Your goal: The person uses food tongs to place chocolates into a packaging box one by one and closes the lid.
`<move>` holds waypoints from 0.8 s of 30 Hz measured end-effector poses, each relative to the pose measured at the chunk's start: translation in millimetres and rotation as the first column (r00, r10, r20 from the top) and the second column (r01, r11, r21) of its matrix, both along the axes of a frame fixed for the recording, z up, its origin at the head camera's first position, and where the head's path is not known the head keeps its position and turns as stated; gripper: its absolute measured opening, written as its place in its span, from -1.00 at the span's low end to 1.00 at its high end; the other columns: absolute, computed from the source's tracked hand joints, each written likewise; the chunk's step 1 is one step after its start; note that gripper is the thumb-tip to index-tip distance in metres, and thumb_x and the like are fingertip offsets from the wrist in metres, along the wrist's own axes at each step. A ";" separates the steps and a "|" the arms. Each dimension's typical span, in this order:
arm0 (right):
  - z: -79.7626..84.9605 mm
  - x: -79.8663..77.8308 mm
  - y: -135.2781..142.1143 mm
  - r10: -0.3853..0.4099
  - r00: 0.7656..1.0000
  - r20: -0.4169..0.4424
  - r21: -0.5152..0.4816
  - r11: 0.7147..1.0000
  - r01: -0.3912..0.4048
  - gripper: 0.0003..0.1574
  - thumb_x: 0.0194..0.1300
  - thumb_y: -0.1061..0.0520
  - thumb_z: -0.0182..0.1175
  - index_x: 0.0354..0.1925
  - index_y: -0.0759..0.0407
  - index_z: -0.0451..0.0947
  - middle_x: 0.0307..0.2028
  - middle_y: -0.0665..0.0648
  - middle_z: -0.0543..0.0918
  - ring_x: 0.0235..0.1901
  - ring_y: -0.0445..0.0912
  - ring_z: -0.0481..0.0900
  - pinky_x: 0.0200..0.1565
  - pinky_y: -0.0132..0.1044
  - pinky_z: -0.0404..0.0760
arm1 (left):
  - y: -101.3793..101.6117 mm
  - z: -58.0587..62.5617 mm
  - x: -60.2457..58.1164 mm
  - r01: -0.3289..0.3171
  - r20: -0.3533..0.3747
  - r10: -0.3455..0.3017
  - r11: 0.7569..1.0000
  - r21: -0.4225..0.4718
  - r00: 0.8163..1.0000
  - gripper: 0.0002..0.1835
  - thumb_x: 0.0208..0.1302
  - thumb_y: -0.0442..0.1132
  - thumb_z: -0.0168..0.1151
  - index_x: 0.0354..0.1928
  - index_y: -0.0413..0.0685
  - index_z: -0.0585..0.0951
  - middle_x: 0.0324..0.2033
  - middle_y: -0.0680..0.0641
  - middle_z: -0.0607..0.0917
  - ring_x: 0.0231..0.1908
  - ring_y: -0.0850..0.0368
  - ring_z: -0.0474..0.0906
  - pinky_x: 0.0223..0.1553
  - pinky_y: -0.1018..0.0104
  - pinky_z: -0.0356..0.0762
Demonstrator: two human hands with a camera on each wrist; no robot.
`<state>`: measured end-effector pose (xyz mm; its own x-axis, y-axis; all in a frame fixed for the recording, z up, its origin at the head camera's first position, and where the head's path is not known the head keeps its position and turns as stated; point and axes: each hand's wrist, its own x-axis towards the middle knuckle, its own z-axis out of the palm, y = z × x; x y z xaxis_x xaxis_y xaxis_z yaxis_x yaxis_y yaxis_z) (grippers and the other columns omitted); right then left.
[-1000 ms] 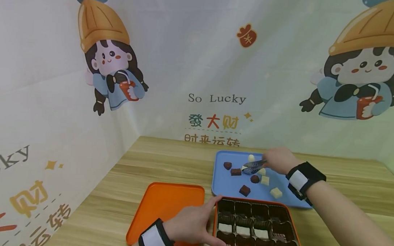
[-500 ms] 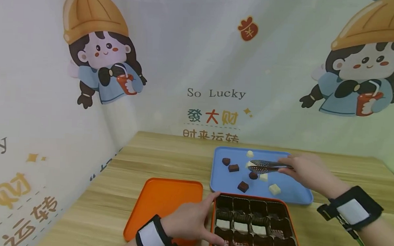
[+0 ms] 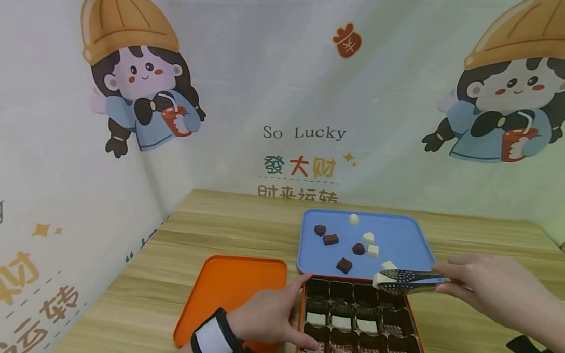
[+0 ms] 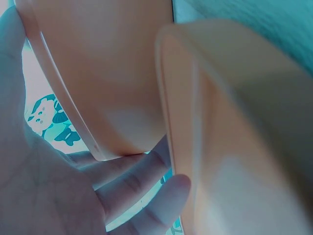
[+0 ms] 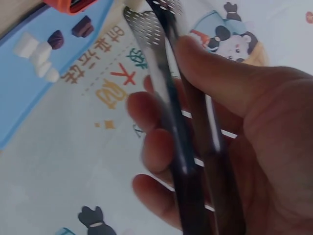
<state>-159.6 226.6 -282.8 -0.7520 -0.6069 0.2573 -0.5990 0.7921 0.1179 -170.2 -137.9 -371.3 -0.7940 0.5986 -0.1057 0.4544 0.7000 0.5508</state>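
My right hand [image 3: 489, 287] grips perforated metal tongs [image 3: 402, 275], whose tips pinch a white chocolate [image 3: 379, 279] above the far right corner of the chocolate box [image 3: 317, 288]. In the right wrist view, the thumb and fingers wrap the handles of the tongs [image 5: 178, 137]. The box is orange-red outside with a brown compartment insert; three white pieces [image 3: 341, 322] sit in one row. My left hand [image 3: 268, 319] holds the box's left side, forefinger at the far corner and thumb over the rim. In the left wrist view, its fingers [image 4: 132, 188] lie beside orange walls.
Behind the box lies a blue tray [image 3: 401, 243] with several dark chocolates [image 3: 330, 239] and several white ones [image 3: 368, 237]. An orange lid-like tray [image 3: 241, 279] lies left of the box. A printed cloth [image 3: 229, 91] hangs behind the wooden table [image 3: 244, 209].
My right hand has drawn the tongs from the middle of the blue tray toward me and right, now carrying a white chocolate near the box. My left hand keeps its place on the box.
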 end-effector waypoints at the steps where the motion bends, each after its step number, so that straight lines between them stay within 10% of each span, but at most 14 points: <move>1: 1.1 2.5 1.1 -0.013 1.000 0.021 0.018 1.000 0.012 -0.74 0.03 -0.13 0.24 -0.26 -0.13 0.59 -0.47 -0.32 0.43 -0.59 -0.42 0.34 -0.57 -0.37 0.37 | 0.0 0.2 0.1 -0.001 0.003 0.001 1.000 0.002 1.000 0.11 -0.10 0.35 0.23 0.41 0.19 -0.14 -0.81 0.10 0.28 -0.85 0.14 0.07 -0.77 0.32 -0.05; 9: 2.4 18.5 -0.3 -0.018 0.991 0.130 0.096 0.995 0.005 -0.79 -0.03 -0.16 0.27 -0.36 -0.23 0.52 -0.42 -0.26 0.50 -0.61 -0.40 0.33 -0.60 -0.34 0.35 | 0.8 1.5 0.0 -0.013 0.003 0.013 1.000 -0.008 1.000 0.12 -0.12 0.36 0.22 0.41 0.20 -0.14 -0.81 0.10 0.26 -0.84 0.14 0.05 -0.76 0.31 -0.06; 24: -0.2 20.9 -46.6 0.116 0.986 -0.124 0.293 0.953 -0.075 -0.59 -0.24 0.09 0.41 -0.76 -0.07 0.30 -0.73 -0.14 0.26 -0.73 -0.26 0.13 -0.71 -0.35 0.23 | 0.6 3.4 0.3 -0.006 -0.017 0.006 1.000 -0.017 1.000 0.13 -0.12 0.37 0.22 0.41 0.19 -0.14 -0.80 0.11 0.28 -0.83 0.15 0.08 -0.76 0.32 -0.04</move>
<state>-138.8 180.0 -283.1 -0.6564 -0.7374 0.1591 -0.6317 0.6526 0.4185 -169.9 -137.3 -367.9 -0.7994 0.5920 -0.1023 0.4591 0.7119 0.5315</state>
